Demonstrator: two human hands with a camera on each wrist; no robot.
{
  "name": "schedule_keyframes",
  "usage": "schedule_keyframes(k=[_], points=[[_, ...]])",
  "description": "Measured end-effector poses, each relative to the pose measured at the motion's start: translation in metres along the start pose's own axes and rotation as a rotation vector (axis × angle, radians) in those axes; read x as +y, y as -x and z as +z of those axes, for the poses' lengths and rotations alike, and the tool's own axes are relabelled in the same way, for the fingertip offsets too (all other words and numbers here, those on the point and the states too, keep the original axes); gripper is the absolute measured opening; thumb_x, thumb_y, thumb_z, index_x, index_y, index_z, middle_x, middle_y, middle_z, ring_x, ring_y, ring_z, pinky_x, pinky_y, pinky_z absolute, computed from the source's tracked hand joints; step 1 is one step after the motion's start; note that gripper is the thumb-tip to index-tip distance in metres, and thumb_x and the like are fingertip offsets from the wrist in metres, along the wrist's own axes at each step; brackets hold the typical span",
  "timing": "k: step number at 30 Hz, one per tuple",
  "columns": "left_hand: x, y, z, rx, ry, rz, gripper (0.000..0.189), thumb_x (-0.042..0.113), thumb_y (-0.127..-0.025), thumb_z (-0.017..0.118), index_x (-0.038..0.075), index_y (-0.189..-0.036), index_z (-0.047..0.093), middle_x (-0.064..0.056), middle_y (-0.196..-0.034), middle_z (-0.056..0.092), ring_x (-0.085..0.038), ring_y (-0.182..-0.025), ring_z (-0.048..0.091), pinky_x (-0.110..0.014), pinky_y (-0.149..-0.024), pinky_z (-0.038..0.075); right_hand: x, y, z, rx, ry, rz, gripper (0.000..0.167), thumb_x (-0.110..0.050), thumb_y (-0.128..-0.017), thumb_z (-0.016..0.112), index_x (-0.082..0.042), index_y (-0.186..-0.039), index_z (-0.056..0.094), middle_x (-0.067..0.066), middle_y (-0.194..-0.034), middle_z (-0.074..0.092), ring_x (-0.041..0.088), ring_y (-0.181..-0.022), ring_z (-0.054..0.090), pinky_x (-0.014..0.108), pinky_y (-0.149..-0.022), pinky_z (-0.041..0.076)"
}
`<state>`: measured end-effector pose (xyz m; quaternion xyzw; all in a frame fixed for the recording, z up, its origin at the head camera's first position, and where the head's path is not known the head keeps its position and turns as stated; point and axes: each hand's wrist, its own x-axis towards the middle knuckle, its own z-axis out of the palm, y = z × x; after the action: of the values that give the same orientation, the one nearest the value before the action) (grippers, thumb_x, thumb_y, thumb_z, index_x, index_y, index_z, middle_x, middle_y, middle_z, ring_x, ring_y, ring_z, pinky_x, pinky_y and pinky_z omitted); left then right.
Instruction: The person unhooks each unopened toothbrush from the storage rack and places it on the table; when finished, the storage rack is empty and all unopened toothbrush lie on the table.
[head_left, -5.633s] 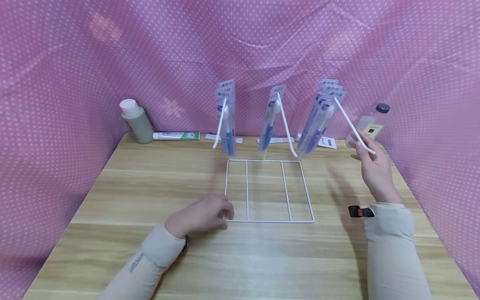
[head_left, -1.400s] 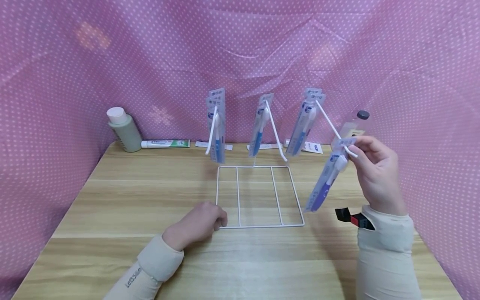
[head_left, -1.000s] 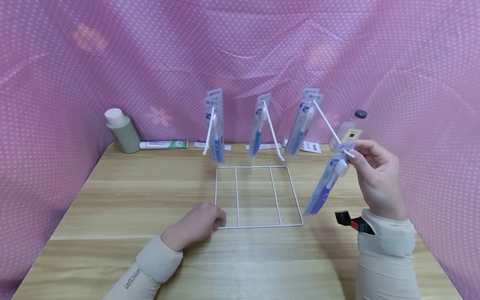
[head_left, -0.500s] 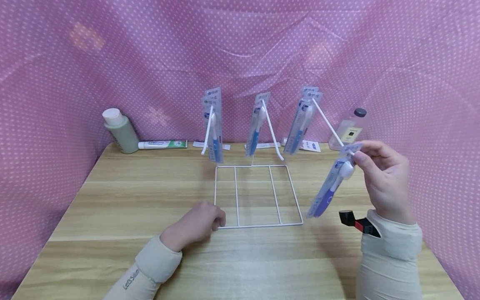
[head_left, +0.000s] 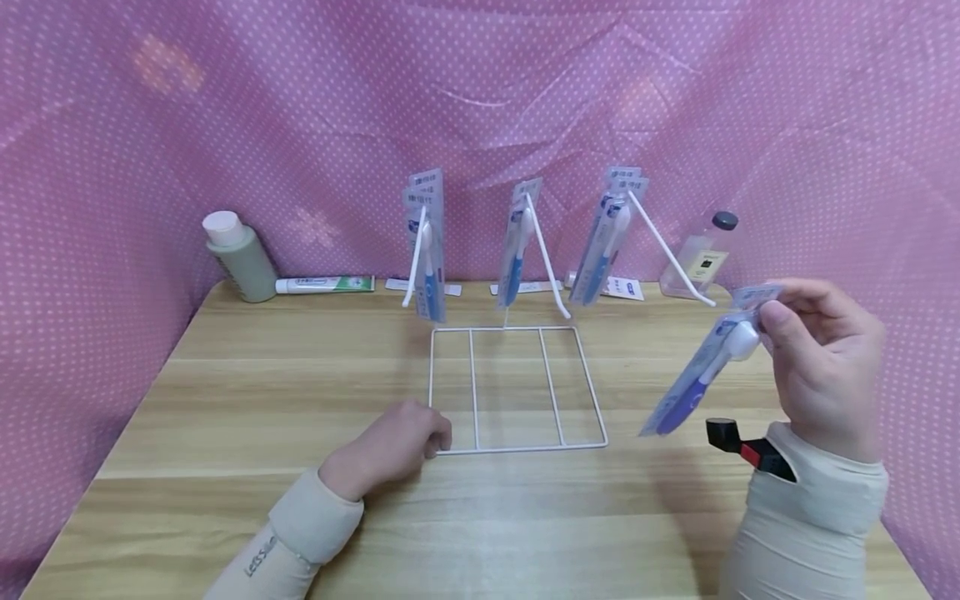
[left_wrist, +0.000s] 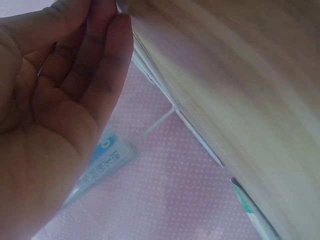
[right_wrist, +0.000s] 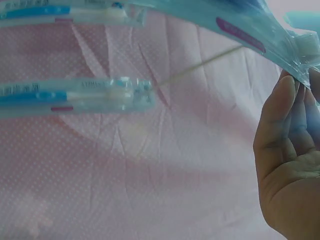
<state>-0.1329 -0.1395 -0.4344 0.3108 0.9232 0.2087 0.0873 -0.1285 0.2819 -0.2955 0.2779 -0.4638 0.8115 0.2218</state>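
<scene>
While the left hand (head_left: 397,442) holds the white rack (head_left: 517,450) by its near left corner, the right hand (head_left: 828,367) pinches a purple toothbrush pack (head_left: 701,386) right of the rack. Taking-off seems nearly done; next likely needs a gentle put-down.

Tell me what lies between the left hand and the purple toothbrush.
In the head view, the rack's white wire base and then a strip of bare tabletop lie between the left hand and the purple toothbrush.

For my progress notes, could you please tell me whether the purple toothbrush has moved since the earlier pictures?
Yes: the purple toothbrush has moved right, off the rack's right hook, pinched in the right hand.
</scene>
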Motion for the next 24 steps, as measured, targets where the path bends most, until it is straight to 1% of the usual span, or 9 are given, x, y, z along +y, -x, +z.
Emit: schedule_keyframes(k=[3,6,7,10,12,14,19,22,24], points=[[-0.001,0.000,0.000,-0.006,-0.001,-0.010,0.031,-0.014,-0.080,0.065,0.015,-0.082,0.075,0.007,-0.074,0.063,-0.011,-0.072,0.055,-0.029,-0.070,0.052,0.000,-0.003,-0.011,0.064,-0.008,0.023,0.020,0.028,-0.094,0.048,0.029,-0.110,0.060,0.031,-0.097,0.075,0.030,-0.079,0.075,0.032,-0.071,0.063],[-0.003,-0.001,0.001,-0.008,-0.003,-0.010,0.032,-0.015,-0.080,0.065,0.016,-0.082,0.075,0.008,-0.074,0.062,-0.012,-0.072,0.055,-0.029,-0.070,0.051,0.004,-0.007,-0.025,0.117,-0.013,0.082,0.021,0.027,-0.096,0.047,0.026,-0.113,0.060,0.029,-0.097,0.074,0.029,-0.076,0.074,0.031,-0.067,0.062],[-0.003,-0.001,0.002,-0.005,-0.003,-0.004,0.033,-0.015,-0.079,0.064,0.016,-0.082,0.075,0.008,-0.074,0.062,-0.013,-0.072,0.056,-0.030,-0.070,0.051,0.006,-0.009,-0.030,0.123,-0.022,0.111,0.021,0.026,-0.097,0.047,0.025,-0.113,0.061,0.029,-0.098,0.075,0.029,-0.077,0.075,0.030,-0.067,0.063],[-0.005,-0.001,0.002,0.010,-0.010,0.018,0.032,-0.014,-0.078,0.063,0.016,-0.081,0.074,0.009,-0.073,0.061,-0.012,-0.072,0.056,-0.029,-0.070,0.051,0.016,-0.014,-0.044,0.120,0.010,0.194,0.021,0.021,-0.099,0.049,0.019,-0.114,0.065,0.023,-0.097,0.075,0.024,-0.077,0.075,0.028,-0.068,0.063],[-0.005,0.000,0.002,0.025,-0.012,0.035,0.032,-0.014,-0.077,0.063,0.016,-0.080,0.073,0.009,-0.072,0.060,-0.012,-0.072,0.056,-0.029,-0.070,0.051,0.024,-0.017,-0.053,0.110,0.070,0.248,0.020,0.017,-0.100,0.052,0.014,-0.113,0.068,0.018,-0.097,0.076,0.021,-0.078,0.075,0.026,-0.068,0.063],[-0.005,0.001,0.001,0.040,-0.018,0.048,0.031,-0.014,-0.077,0.063,0.015,-0.079,0.072,0.009,-0.072,0.060,-0.011,-0.071,0.055,-0.029,-0.069,0.051,0.034,-0.021,-0.061,0.102,0.163,0.310,0.019,0.012,-0.101,0.057,0.009,-0.113,0.070,0.012,-0.095,0.076,0.017,-0.080,0.074,0.025,-0.067,0.062],[-0.003,0.000,0.000,0.034,-0.024,0.043,0.032,-0.015,-0.078,0.063,0.015,-0.080,0.073,0.009,-0.071,0.060,-0.010,-0.071,0.053,-0.029,-0.070,0.051,0.059,-0.028,-0.084,0.066,0.367,0.517,0.017,-0.001,-0.101,0.066,-0.007,-0.116,0.071,0.000,-0.095,0.075,0.010,-0.082,0.070,0.023,-0.065,0.060],[-0.002,-0.001,0.001,0.022,-0.020,0.033,0.032,-0.015,-0.079,0.064,0.015,-0.081,0.074,0.009,-0.071,0.060,-0.010,-0.072,0.053,-0.029,-0.070,0.051,0.074,-0.031,-0.097,0.061,0.472,0.639,0.018,-0.009,-0.102,0.069,-0.012,-0.119,0.068,-0.005,-0.096,0.074,0.008,-0.082,0.066,0.023,-0.064,0.059],[-0.001,0.000,0.002,0.024,-0.014,0.034,0.032,-0.015,-0.079,0.063,0.015,-0.080,0.074,0.009,-0.071,0.060,-0.010,-0.071,0.053,-0.028,-0.069,0.050,0.084,-0.033,-0.105,0.046,0.553,0.709,0.018,-0.013,-0.103,0.069,-0.013,-0.121,0.066,-0.009,-0.096,0.073,0.006,-0.082,0.064,0.023,-0.064,0.058]])
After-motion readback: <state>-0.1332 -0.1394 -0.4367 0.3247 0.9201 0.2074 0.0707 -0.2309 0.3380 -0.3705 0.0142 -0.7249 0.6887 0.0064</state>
